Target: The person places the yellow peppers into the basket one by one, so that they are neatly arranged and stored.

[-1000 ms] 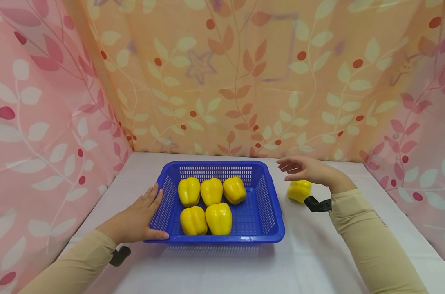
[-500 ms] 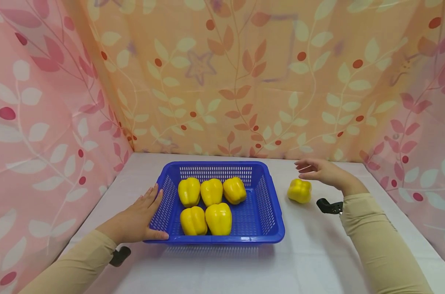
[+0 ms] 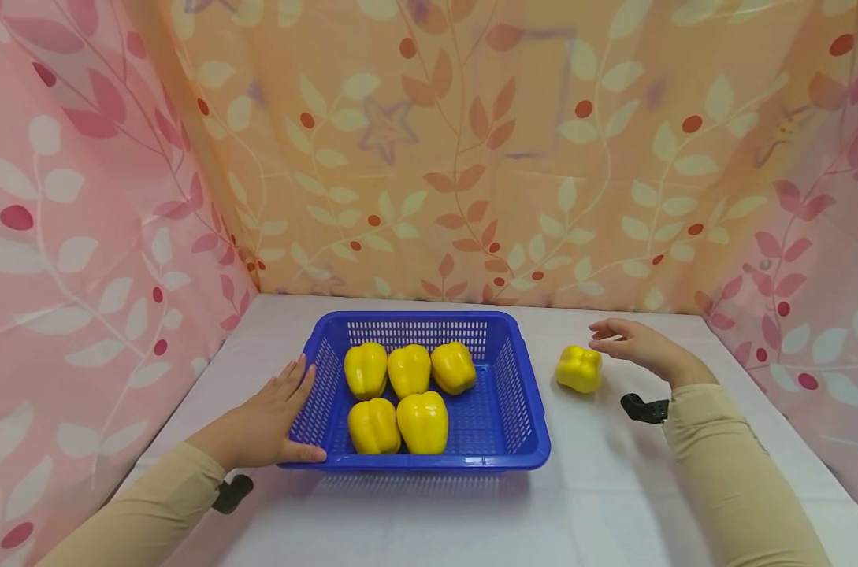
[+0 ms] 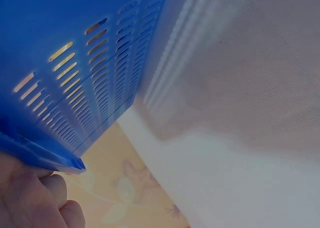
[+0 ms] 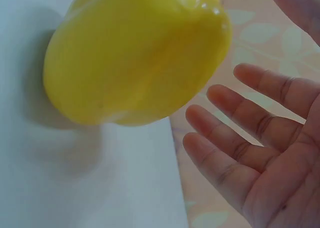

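In the head view a blue plastic basket (image 3: 429,461) with slotted walls holds several yellow bell peppers (image 3: 422,423). My left hand (image 3: 269,417) rests on its left rim with fingers spread and thumb along the front corner. The left wrist view shows the basket's slotted outer wall (image 4: 100,78) and part of that hand at the rim. One lone yellow bell pepper (image 3: 579,369) lies on the table right of the basket. Just beyond it, to its right, my right hand (image 3: 641,346) hovers with relaxed fingers. The right wrist view shows its fingers (image 5: 240,108) apart from the pepper (image 5: 135,58).
A white cloth covers the table (image 3: 585,488). Floral curtains (image 3: 443,157) stand behind it and along both sides. A black wrist camera mount (image 3: 644,409) juts from the right sleeve, another (image 3: 232,494) from the left.
My right hand has moved right and slightly down, from above the lone bell pepper to its right side, uncovering it. The left hand, the basket and the peppers stay put.
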Demonstrator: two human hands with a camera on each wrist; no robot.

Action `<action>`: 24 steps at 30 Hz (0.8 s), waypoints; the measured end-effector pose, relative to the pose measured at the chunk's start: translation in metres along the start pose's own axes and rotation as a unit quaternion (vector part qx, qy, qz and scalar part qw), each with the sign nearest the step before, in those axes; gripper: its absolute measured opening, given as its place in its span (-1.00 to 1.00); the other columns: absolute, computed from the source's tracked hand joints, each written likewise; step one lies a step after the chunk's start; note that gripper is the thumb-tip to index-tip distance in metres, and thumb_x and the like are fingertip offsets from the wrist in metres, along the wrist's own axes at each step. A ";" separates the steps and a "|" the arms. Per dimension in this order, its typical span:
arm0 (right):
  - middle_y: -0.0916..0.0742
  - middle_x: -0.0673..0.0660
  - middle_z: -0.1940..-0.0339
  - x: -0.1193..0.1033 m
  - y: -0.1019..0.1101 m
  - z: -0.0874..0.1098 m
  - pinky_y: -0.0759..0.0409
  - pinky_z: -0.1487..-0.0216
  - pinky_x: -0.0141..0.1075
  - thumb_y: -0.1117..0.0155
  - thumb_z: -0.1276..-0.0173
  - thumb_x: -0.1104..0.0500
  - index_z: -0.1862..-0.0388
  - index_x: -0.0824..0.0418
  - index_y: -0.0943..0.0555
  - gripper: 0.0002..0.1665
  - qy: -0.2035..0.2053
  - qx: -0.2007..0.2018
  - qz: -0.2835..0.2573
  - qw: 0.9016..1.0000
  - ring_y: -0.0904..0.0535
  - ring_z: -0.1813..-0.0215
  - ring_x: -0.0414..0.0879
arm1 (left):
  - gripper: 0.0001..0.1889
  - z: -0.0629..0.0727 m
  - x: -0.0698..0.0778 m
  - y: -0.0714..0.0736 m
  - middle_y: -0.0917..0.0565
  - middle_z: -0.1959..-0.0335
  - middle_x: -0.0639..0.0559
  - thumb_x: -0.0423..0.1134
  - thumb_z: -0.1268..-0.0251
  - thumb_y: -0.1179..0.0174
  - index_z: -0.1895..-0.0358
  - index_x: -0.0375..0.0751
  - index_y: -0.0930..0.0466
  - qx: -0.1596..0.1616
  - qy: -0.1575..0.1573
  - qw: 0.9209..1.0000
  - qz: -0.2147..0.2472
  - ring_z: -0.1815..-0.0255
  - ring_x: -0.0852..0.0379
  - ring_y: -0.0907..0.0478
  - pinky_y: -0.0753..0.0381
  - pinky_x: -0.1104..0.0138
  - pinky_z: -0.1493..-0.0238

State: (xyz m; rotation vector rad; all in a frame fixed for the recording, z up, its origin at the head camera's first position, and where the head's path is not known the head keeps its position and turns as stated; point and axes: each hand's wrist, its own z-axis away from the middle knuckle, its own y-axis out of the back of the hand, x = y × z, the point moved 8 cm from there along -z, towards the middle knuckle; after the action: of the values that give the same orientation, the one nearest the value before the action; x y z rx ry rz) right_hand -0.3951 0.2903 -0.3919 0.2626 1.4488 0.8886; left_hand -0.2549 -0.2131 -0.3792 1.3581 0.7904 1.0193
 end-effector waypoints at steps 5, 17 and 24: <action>-0.41 0.38 -0.20 0.015 -0.008 -0.001 -0.35 -0.19 0.07 -0.12 -0.29 -0.16 -0.30 0.32 -0.23 -0.21 -0.030 -0.016 -0.021 0.999 -0.35 -0.19 0.23 | 0.28 0.001 0.002 0.001 0.21 -0.44 -0.32 0.54 0.22 -0.04 -0.41 -0.40 0.16 0.006 -0.005 1.000 0.003 -0.44 -0.26 0.23 0.07 -0.11 -0.33; -0.29 0.46 -0.26 0.030 -0.022 -0.003 -0.31 -0.22 0.08 -0.19 -0.24 -0.14 -0.37 0.39 -0.08 -0.05 -0.058 -0.028 -0.054 0.996 -0.30 -0.22 0.26 | 0.28 0.002 0.003 0.003 0.22 -0.44 -0.32 0.54 0.22 -0.03 -0.41 -0.39 0.17 -0.004 -0.001 1.000 0.005 -0.44 -0.26 0.24 0.09 -0.12 -0.33; -0.21 0.45 -0.31 0.039 -0.029 -0.003 -0.27 -0.25 0.06 -0.22 -0.21 -0.14 -0.40 0.37 -0.03 0.00 -0.079 -0.043 -0.083 0.992 -0.23 -0.28 0.27 | 0.28 0.001 0.002 0.002 0.22 -0.44 -0.31 0.55 0.22 -0.02 -0.41 -0.39 0.17 -0.008 0.001 1.000 0.003 -0.44 -0.26 0.25 0.09 -0.12 -0.32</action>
State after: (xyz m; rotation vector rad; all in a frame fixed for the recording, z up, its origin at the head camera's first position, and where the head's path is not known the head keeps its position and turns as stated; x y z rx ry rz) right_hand -0.3923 0.2954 -0.4408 0.1422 1.2627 0.7762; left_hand -0.2535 -0.2122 -0.3772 1.3476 0.7784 1.0303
